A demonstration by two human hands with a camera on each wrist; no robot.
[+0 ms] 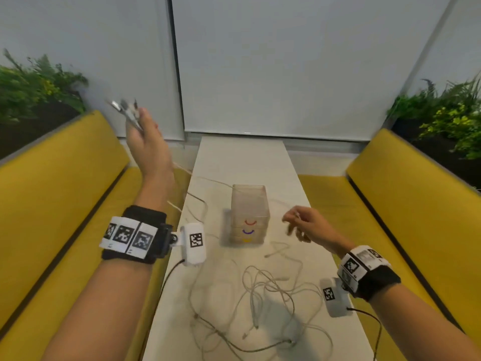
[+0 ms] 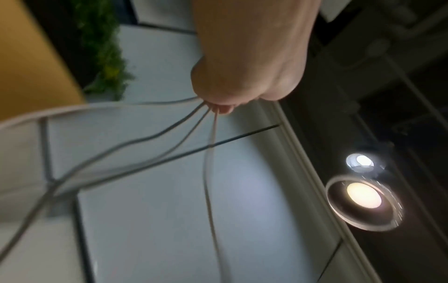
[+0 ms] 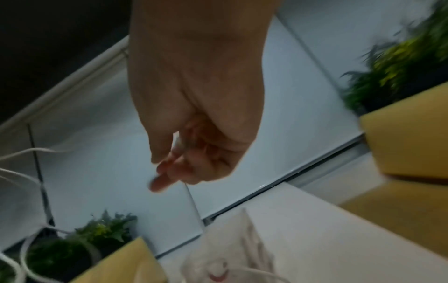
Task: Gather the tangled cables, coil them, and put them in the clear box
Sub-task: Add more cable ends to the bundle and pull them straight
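Note:
My left hand is raised high over the left bench and grips several white cable ends. In the left wrist view the cables trail down out of the curled fingers. From there they run across to the white table. The clear box, marked with coloured arcs, stands upright mid-table with cable inside. My right hand hovers just right of the box, fingers curled, and pinches a thin white cable piece. A loose tangle of white cables lies on the near part of the table.
Yellow benches flank the narrow table on both sides. Green plants stand behind the benches. White blinds close off the far end. Both wrist cameras trail black leads.

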